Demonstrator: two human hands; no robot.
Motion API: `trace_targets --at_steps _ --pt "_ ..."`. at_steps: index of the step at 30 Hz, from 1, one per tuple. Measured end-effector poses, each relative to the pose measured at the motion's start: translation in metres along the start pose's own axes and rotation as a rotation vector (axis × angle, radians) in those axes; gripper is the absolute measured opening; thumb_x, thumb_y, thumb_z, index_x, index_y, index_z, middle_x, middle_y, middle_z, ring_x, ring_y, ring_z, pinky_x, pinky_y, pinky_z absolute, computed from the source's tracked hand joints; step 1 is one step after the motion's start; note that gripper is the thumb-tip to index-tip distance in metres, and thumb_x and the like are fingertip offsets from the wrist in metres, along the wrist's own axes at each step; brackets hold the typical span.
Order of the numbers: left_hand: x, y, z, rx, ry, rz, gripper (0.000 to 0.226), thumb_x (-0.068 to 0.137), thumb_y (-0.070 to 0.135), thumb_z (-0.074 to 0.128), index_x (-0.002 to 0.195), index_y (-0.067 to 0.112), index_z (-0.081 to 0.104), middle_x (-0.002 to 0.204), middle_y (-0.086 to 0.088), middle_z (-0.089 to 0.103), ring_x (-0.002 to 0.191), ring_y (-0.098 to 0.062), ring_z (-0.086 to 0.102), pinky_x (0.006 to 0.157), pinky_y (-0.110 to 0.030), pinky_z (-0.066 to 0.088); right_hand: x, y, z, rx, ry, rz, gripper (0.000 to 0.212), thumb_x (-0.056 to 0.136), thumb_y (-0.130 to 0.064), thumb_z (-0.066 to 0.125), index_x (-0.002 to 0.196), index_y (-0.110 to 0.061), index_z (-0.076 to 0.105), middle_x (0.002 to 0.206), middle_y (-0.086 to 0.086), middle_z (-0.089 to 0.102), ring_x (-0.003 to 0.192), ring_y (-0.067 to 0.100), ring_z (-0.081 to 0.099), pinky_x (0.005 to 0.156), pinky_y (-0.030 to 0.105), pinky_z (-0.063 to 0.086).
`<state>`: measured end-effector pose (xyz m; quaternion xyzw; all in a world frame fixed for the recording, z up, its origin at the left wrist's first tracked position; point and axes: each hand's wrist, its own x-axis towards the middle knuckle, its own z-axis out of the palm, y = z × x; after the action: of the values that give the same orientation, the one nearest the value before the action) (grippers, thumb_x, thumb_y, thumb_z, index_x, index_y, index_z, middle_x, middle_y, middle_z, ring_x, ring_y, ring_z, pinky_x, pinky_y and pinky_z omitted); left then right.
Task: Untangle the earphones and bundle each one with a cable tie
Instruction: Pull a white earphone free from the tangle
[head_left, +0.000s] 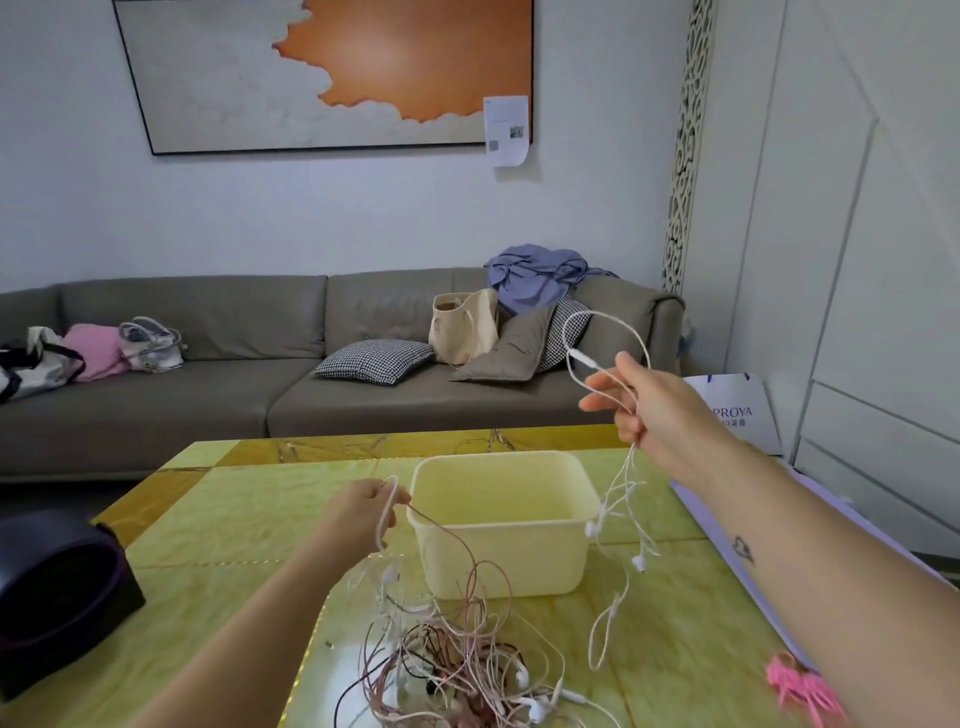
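A tangle of pink, white and dark earphone cables lies on the yellow-green table near the front edge. My right hand is raised high at the right and grips a white earphone cable; a loop arcs above the hand and the earbuds dangle beside the tub. My left hand pinches a pink cable that runs down into the tangle. A bunch of pink cable ties lies at the table's right front, partly hidden behind my right forearm.
A pale yellow plastic tub stands on the table behind the tangle, between my hands. A black rounded device sits at the table's left edge. Beyond the table are a grey sofa with bags and cushions, and a white shopping bag.
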<state>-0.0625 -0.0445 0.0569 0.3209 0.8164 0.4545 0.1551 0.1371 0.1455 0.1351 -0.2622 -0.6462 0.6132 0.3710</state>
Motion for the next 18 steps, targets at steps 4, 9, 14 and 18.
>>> trace_targets --at_steps 4,9,14,18 --pt "-0.004 0.01 -0.001 0.334 -0.101 0.145 0.025 0.099 0.022 0.043 0.107 0.008 0.063 0.097 -0.01 0.066 0.08 -0.02 0.058 0.074 -0.033 0.05 -0.005 0.004 0.006 -0.068 -0.164 0.114 0.042 0.102 -0.035 0.034 0.089 -0.011 0.066 0.083 0.007 0.071 0.045 0.01 0.036 0.048 0.022 0.028" --pt "-0.013 0.023 0.001 0.774 -0.309 0.082 0.063 0.09 0.014 0.049 0.148 0.013 0.024 0.154 -0.008 0.023 0.133 -0.025 0.038 0.103 -0.031 0.036 -0.014 0.003 0.012 -0.239 -0.27 0.107 0.045 0.102 -0.036 0.034 0.086 -0.018 0.072 0.096 -0.002 0.071 0.086 0.012 0.058 0.081 0.031 0.043" --pt "-0.025 0.045 0.019 0.607 -0.262 0.232 0.068 0.092 0.025 0.055 0.15 0.014 0.02 0.155 -0.003 0.019 0.135 -0.019 0.034 0.103 -0.025 0.031 -0.024 -0.009 0.02 -0.246 -0.299 0.041 0.045 0.103 -0.035 0.031 0.091 -0.017 0.07 0.106 0.0 0.067 0.071 0.011 0.052 0.07 0.026 0.043" --pt "-0.04 0.069 0.039 0.328 -0.294 0.332 0.068 0.086 0.044 0.061 0.145 0.025 0.033 0.145 0.01 0.032 0.131 -0.009 0.037 0.094 -0.017 0.03 -0.032 -0.02 0.027 -0.003 -0.427 0.071 0.044 0.103 -0.035 0.027 0.104 -0.01 0.064 0.096 0.005 0.067 0.069 0.016 0.059 0.067 0.027 0.046"
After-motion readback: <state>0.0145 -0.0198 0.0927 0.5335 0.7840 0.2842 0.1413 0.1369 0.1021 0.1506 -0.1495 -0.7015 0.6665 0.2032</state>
